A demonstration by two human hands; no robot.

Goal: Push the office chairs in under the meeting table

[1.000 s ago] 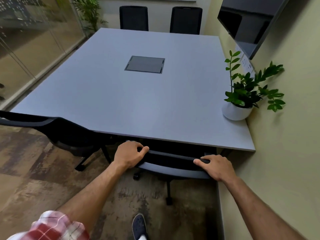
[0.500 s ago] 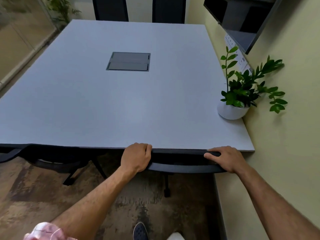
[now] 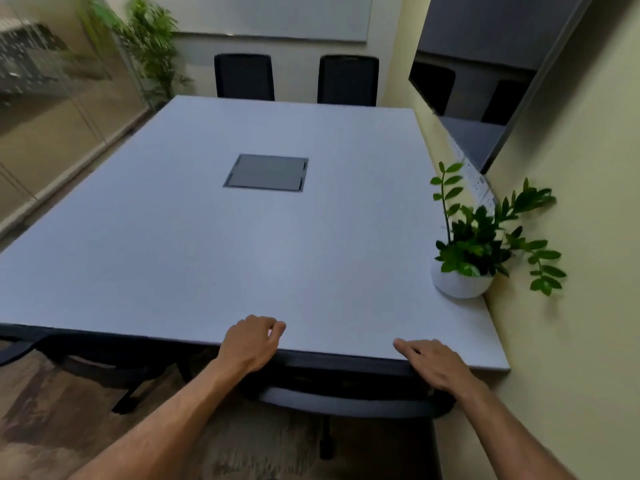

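Head view. A grey bench [image 3: 207, 258] fills the frame, seen from its near edge. The near chair [image 3: 346, 405] is shown with its backrest tucked just beneath that edge, so this chair is judged to be pushed in fully or nearly so. The left hand [image 3: 250, 342] is placed over the bench edge above the backrest's left end, its fingers [image 3: 273, 329] loosely curled with the tips toward the thumb; whether anything is pinched cannot be told. The right hand [image 3: 434, 363] is laid over the backrest's right end, its fingers [image 3: 403, 346] straight, close together and pointing across the bench top; actual contact with the chair cannot be confirmed.

A second chair [image 3: 79, 355] at the lower left is seen only partly under the bench, with its leg and an armrest outside the edge; it is judged to be left to do. Two far chairs [image 3: 244, 76] are stood close against the opposite edge.

A potted plant [image 3: 478, 251] is set on the bench's right side against the wall. A flap panel [image 3: 266, 173] is set in the middle of the bench. A wall screen [image 3: 485, 81] is mounted at the right, and a glass partition [image 3: 52, 109] is seen at the left. Nothing is seen to obstruct the second chair.
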